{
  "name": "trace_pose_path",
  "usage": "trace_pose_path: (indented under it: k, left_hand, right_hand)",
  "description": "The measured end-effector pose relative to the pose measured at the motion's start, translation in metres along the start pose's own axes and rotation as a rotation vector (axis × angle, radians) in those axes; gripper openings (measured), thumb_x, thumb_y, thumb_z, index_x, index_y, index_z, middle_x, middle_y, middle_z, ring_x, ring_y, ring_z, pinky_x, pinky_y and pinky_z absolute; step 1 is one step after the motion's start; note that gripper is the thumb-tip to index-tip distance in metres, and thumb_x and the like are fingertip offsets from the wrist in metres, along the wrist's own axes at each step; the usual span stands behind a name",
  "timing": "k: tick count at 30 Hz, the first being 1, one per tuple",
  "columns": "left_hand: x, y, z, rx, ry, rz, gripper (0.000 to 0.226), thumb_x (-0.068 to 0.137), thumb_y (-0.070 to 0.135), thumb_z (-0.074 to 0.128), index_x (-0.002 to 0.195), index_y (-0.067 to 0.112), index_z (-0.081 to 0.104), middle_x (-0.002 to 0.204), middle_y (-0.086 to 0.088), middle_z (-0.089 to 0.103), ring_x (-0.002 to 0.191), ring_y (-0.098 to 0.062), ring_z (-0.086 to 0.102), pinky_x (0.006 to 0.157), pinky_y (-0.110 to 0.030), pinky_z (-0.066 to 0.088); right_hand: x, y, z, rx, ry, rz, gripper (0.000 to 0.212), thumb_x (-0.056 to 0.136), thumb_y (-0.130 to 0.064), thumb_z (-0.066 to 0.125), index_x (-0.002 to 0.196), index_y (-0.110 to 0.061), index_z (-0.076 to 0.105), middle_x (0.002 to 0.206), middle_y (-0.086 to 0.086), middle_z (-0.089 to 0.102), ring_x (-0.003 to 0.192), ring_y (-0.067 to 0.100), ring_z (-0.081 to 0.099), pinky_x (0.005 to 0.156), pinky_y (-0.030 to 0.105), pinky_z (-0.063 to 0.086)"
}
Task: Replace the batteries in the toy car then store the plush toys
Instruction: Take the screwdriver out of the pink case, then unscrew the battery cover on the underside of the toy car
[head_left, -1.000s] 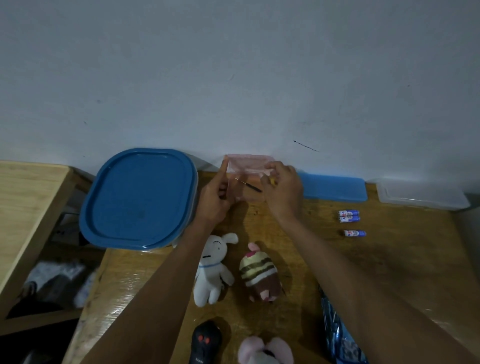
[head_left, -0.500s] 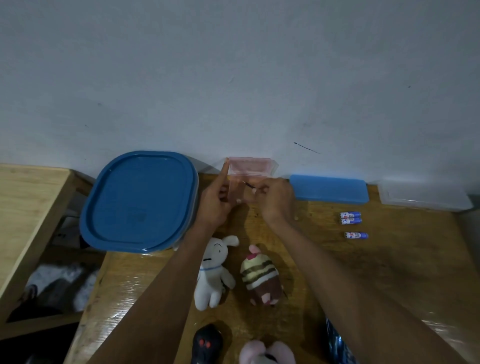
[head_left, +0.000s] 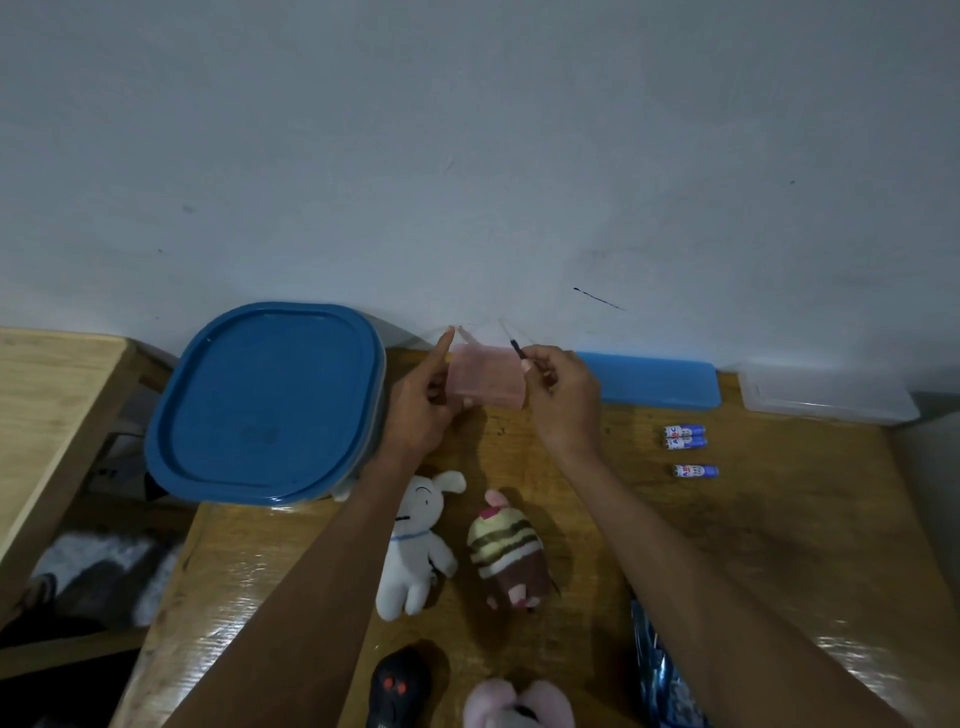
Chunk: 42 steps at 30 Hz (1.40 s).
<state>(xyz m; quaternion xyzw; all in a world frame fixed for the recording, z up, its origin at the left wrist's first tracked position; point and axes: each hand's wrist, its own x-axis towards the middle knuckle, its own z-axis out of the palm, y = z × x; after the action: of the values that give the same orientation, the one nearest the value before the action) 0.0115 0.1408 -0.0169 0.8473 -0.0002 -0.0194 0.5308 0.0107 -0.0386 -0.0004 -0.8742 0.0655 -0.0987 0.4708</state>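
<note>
At the table's far edge, the left hand (head_left: 421, 410) grips a small pink box (head_left: 485, 382) by its side, thumb under, forefinger raised. The right hand (head_left: 563, 397) pinches a thin screwdriver (head_left: 517, 349) just above the box. It looks light, stiff and slippery, best held by the shaft. Three batteries (head_left: 685, 436) lie toward the right edge; the plush toys (head_left: 421, 540) lie mid-table.

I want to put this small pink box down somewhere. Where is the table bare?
The widest bare patch of the table lies right of the right forearm, below the three batteries. A narrower strip runs below the blue-lidded container, left of the white rabbit plush. The middle is crowded: rabbit, striped plush, both forearms.
</note>
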Motion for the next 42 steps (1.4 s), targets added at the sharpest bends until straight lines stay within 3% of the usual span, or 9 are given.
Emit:
trace_pose_path:
  k: [6,15,17,21,25,27,32,37,42]
  left_hand:
    - [0.0,0.002,0.0,0.115,0.016,-0.012,0.057,0.08,0.004,0.08,0.134,0.012,0.063,0.132,-0.006,0.065,0.116,-0.018,0.063,0.095,-0.02,0.05]
    - [-0.005,0.017,0.0,0.297,-0.049,-0.048,0.057,0.082,0.007,0.079,0.136,0.018,0.062,0.123,-0.006,0.07,0.112,-0.023,0.065,0.099,-0.036,0.053]
    - [-0.008,0.022,-0.001,0.361,-0.041,-0.007,0.064,0.081,0.01,0.079,0.14,0.019,0.057,0.132,-0.01,0.066,0.119,-0.028,0.061,0.103,-0.037,0.05]
    - [-0.027,0.038,-0.002,0.396,-0.021,-0.013,0.064,0.084,0.014,0.076,0.144,0.018,0.053,0.141,-0.011,0.059,0.129,-0.029,0.054,0.106,-0.031,0.039]
    - [-0.047,0.058,0.002,0.411,-0.045,0.001,0.054,0.089,0.023,0.074,0.141,0.021,0.056,0.143,-0.008,0.058,0.131,-0.027,0.051,0.107,-0.035,0.041]
    - [-0.058,0.072,0.003,0.401,-0.062,0.033,0.049,0.091,0.026,0.072,0.137,0.021,0.059,0.139,-0.006,0.061,0.127,-0.025,0.055,0.104,-0.036,0.045]
    - [-0.088,0.111,0.011,0.393,-0.126,0.12,0.043,0.089,0.026,0.074,0.131,0.015,0.065,0.132,-0.006,0.065,0.123,-0.024,0.058,0.103,-0.035,0.046]
    - [-0.122,0.144,0.037,0.378,-0.223,0.178,0.042,0.09,0.027,0.074,0.13,0.016,0.065,0.133,-0.005,0.064,0.123,-0.022,0.057,0.1,-0.029,0.041]
    - [-0.16,0.173,0.085,0.418,-0.381,0.262,0.037,0.089,0.016,0.073,0.126,0.012,0.069,0.13,-0.008,0.068,0.122,-0.025,0.059,0.091,-0.021,0.037]
  right_hand:
    - [-0.014,0.014,0.01,-0.105,-0.081,0.021,0.025,0.097,-0.021,0.063,0.121,-0.02,0.069,0.111,-0.004,0.065,0.103,0.013,0.06,0.087,0.029,0.055]
    - [-0.011,-0.004,0.007,-0.234,-0.066,0.073,0.023,0.098,-0.017,0.06,0.118,-0.023,0.071,0.111,-0.003,0.063,0.098,0.014,0.06,0.08,0.027,0.054]
    - [-0.011,-0.011,0.0,-0.203,-0.028,0.087,0.02,0.098,-0.017,0.06,0.113,-0.022,0.071,0.11,-0.003,0.062,0.096,0.014,0.059,0.078,0.025,0.052]
    - [-0.018,-0.021,-0.018,-0.194,-0.001,0.123,0.017,0.097,-0.02,0.06,0.109,-0.024,0.071,0.104,-0.004,0.061,0.092,0.015,0.06,0.077,0.03,0.055]
    - [-0.031,-0.032,-0.044,-0.149,0.034,0.142,0.017,0.095,-0.014,0.06,0.105,-0.019,0.073,0.103,-0.001,0.07,0.093,0.017,0.064,0.073,0.023,0.044]
    - [-0.043,-0.039,-0.061,-0.131,0.058,0.146,0.015,0.096,-0.014,0.06,0.103,-0.017,0.072,0.102,0.0,0.071,0.093,0.017,0.065,0.075,0.024,0.046]
    - [-0.078,-0.048,-0.105,-0.093,0.129,0.178,0.013,0.096,-0.012,0.06,0.103,-0.013,0.071,0.104,0.005,0.071,0.095,0.021,0.065,0.084,0.037,0.056]
    - [-0.111,-0.038,-0.15,-0.075,0.214,0.292,0.014,0.099,-0.016,0.059,0.107,-0.015,0.07,0.108,0.003,0.07,0.093,0.021,0.065,0.073,0.028,0.049]
    - [-0.142,-0.013,-0.193,-0.057,0.305,0.376,0.017,0.094,-0.01,0.062,0.107,-0.014,0.073,0.105,0.005,0.072,0.094,0.021,0.067,0.077,0.03,0.053]
